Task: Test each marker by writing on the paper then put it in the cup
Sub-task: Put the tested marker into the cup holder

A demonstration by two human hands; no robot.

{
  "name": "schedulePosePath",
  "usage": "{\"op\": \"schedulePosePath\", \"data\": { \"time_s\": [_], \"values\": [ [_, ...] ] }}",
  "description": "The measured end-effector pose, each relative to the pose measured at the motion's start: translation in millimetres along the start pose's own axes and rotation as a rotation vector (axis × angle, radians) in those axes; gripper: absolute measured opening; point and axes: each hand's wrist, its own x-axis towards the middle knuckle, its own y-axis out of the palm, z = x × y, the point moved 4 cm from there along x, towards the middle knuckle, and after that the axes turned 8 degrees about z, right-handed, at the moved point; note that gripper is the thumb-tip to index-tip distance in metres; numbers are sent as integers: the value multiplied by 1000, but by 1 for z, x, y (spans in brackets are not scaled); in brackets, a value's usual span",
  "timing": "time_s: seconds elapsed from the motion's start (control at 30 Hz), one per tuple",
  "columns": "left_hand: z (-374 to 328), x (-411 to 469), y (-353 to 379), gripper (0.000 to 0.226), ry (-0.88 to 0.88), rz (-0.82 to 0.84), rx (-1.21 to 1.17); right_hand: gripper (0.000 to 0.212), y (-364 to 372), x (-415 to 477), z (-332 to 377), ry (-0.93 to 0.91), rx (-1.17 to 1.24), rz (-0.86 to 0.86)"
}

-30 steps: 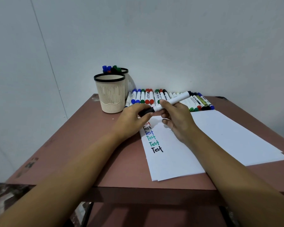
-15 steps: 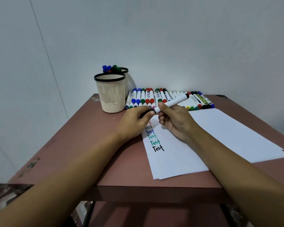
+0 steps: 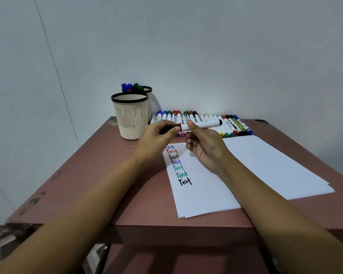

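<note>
Seven test lines mark the paper point(image 3: 246, 165) and tested markers fill the rear cup point(image 3: 150, 99); one marker point(image 3: 202, 124) is above the bench point(image 3: 107, 175), left grip point(image 3: 156, 135) pinching its cap point(image 3: 169, 128), right grip point(image 3: 204, 147) clasping its barrel, and a long row point(image 3: 232, 125) is apparently untested.

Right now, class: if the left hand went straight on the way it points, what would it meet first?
The left hand points forward and rightward, so likely the row of markers lying beyond. Depth is unclear; it may pass over them.
</note>
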Motion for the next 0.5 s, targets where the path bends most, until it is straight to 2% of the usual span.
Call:
{"op": "schedulePosePath", "data": {
  "time_s": [0.1,0.17,0.2,0.27,0.33,0.4,0.5],
  "values": [
    [-6,1,-12,8,3,-96,-42,34,-4,-3,1,48,82,-23],
    [-8,6,-27,7,-3,-191,1,39,-12,-2,2,37,42,-105],
    [-11,10,-35,7,-7,-229,48,37,-18,-2,3,8,-96,-164],
    [-22,22,-50,13,16,-268,198,32,-25,0,2,-99,-629,-243],
    [-37,38,-65,14,54,-277,312,30,-22,1,-4,-219,-1137,-189],
    [-50,56,-82,12,57,-284,385,31,-18,2,-12,-217,-1395,-118],
    [-60,84,-111,17,10,-311,521,34,-14,2,-15,-145,-1540,-54]
  ]
}}
